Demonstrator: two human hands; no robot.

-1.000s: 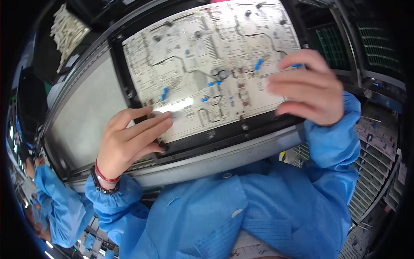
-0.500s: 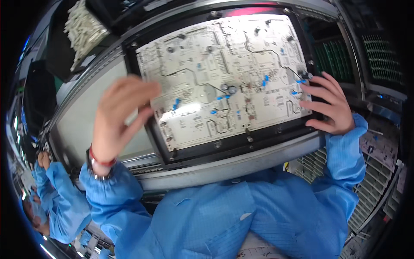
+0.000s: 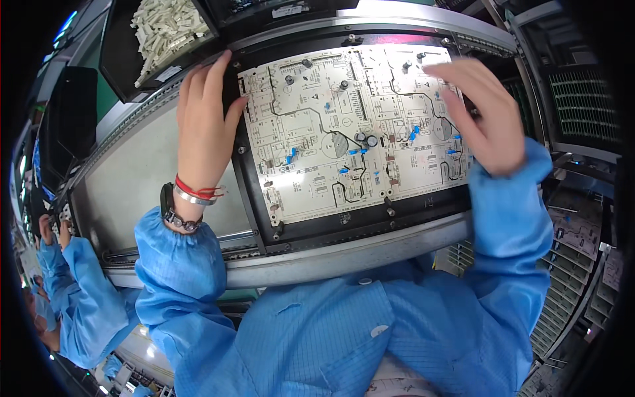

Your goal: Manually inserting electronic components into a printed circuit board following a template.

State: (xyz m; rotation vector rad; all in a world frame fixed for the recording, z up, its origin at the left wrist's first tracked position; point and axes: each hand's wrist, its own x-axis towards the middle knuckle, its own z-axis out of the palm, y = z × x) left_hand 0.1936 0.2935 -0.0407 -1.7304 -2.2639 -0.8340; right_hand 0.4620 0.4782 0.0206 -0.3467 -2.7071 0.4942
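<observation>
In front of me a white printed circuit board (image 3: 311, 192) lies in a black frame (image 3: 254, 215). Black cylindrical capacitors (image 3: 372, 141) and small blue components (image 3: 292, 155) stand on it. My left hand (image 3: 204, 126) rests at the frame's upper left corner, fingers stretched out, thumb reaching the board's left edge; nothing is held in it. Over the board's right end hovers my right hand (image 3: 486, 109), somewhat blurred, with thumb and fingers apart and nothing visible between them. It covers part of the board's right edge.
A black bin (image 3: 119, 53) of white connectors (image 3: 169, 33) stands at the upper left. A metal rail (image 3: 357, 235) runs along the near side of the frame. Racks holding boards (image 3: 569, 278) stand at the right. At the far left a co-worker in blue (image 3: 92, 298) works.
My left hand has moved up to the frame's upper left corner. My right hand has gone from the board's right edge up and left over its upper right part. The view has shifted slightly.
</observation>
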